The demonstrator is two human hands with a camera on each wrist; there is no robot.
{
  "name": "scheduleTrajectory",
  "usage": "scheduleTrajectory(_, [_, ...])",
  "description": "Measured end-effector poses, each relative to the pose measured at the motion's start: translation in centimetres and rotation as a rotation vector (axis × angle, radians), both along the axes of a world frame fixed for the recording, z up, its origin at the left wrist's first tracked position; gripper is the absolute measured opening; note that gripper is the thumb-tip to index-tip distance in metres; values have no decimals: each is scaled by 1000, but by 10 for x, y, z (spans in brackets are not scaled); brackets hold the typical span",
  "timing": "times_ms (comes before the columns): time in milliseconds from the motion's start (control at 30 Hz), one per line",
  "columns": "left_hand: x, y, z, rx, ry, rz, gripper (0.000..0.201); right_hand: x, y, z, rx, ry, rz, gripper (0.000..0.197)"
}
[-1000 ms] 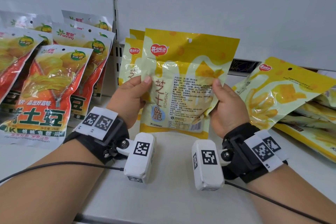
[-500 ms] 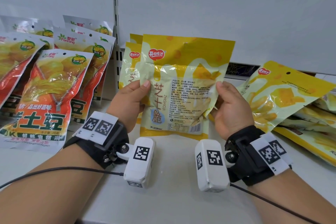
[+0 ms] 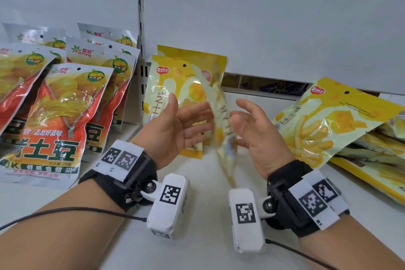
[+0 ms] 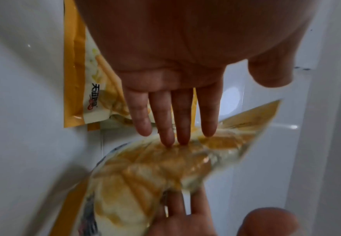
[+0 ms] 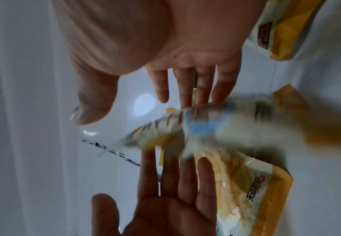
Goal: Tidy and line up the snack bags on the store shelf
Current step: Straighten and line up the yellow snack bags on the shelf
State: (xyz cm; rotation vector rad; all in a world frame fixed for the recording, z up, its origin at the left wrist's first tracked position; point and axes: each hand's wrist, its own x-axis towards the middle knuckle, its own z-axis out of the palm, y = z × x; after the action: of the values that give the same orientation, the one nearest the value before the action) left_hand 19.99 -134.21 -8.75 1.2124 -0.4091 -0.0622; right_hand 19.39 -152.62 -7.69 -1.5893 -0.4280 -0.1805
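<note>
One blurred yellow plastic snack bag sits edge-on between the flat left hand and flat right hand, fingertips touching it, not gripping; orange-red bags stand lined up, while the yellow pile lies untidy on the white shelf

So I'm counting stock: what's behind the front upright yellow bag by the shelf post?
Behind the front upright yellow bag stands one more yellow bag, only its top strip showing. Anything further back is hidden.
</note>
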Motion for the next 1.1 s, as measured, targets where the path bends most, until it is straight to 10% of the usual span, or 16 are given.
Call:
scheduleTrajectory(233, [2, 0, -3, 132, -46, 4, 76, 4, -6, 1, -278, -201, -452, 19])
scheduleTrajectory(533, [21, 28, -8, 270, -25, 822, 13, 19, -37, 5, -164, -170, -705, 8])
scheduleTrajectory(767, [33, 40, -20, 601, 158, 876, 72, 18, -44, 8, -53, -88, -770, 60])
scheduleTrajectory(1100, [31, 43, -21, 698, 222, 839, 95, 0, -33, 17, 64, -407, -732, 31])
